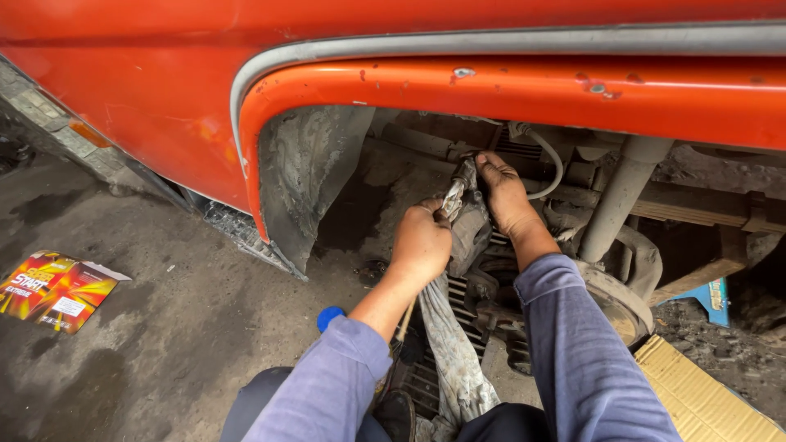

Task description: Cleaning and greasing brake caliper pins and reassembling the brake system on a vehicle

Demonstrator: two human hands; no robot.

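I am crouched at the open wheel arch point(344, 82) of an orange vehicle with the wheel removed. My left hand point(422, 241) is closed around a metal tool point(452, 196), apparently a wrench, that points up into the arch. A dirty grey rag point(450, 344) hangs below that hand. My right hand point(503, 192) rests flat against a grimy grey brake part point(471, 233) just right of the tool, fingers reaching up behind it. The brake disc and hub point(618, 307) sit under my right forearm.
A grey shock absorber point(622, 192) slants down at right, beside leaf springs point(696, 209). A cardboard sheet point(696, 397) lies at lower right, a red-and-yellow box point(53, 290) on the oily floor at left, a blue cap point(329, 316) near my left elbow.
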